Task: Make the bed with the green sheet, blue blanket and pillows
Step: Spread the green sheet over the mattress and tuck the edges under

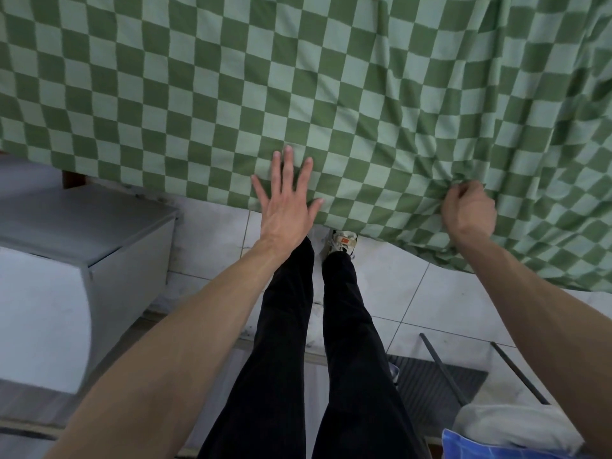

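Checkered fabric of the green sheet (298, 77) is filling the upper half of the head view, spreading across the bed and hanging over the near edge in front of the person. At that near edge the right hand (468, 210) is gripping the sheet, its fingers curling closed around a bunched fold, and creases are radiating up and to the right from the pinch. Just to the left, the left hand (286, 200) is lying flat and open on the sheet close to its hem, fingers straight and spread, palm pressing down on the cloth. Both bare forearms are reaching forward from the lower corners of the view, the left one crossing diagonally from the bottom left, the right one coming in from the right side. The sheet is showing light and darker green squares; it is lying smooth on the left and rumpling into deep folds on the right, where its hem is sagging towards the white tiled floor (381, 286). Below the hands, the person's legs in black trousers (331, 359) are standing by the bed, one pale shoe (342, 243) peeking out under the hem. A grey cabinet (82, 233) is standing to the left, and a patch of blue cloth (496, 447) is showing at the bottom right corner.
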Action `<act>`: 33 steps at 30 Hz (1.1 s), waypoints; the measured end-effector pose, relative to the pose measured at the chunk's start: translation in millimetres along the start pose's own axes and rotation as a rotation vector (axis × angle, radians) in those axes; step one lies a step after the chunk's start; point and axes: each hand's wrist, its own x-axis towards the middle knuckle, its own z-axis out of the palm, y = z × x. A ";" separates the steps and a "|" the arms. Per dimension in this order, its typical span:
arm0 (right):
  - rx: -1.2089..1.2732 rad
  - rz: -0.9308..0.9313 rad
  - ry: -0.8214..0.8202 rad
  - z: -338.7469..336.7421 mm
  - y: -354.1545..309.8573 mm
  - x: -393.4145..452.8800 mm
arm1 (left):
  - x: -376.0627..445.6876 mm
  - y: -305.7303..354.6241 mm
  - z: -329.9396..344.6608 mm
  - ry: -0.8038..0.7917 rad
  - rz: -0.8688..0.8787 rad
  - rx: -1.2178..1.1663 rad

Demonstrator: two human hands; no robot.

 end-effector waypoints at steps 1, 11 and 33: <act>0.024 0.018 0.008 -1.7 -1.6 2.0 | 0.5 0.7 0.6 0.000 -0.001 -0.006; 0.092 0.233 0.082 -50.2 27.6 58.5 | 0.8 44.3 -14.1 -0.048 -0.069 -0.096; 0.118 0.187 0.003 -128.0 356.7 160.7 | 8.6 309.9 55.4 -0.050 -0.492 -0.351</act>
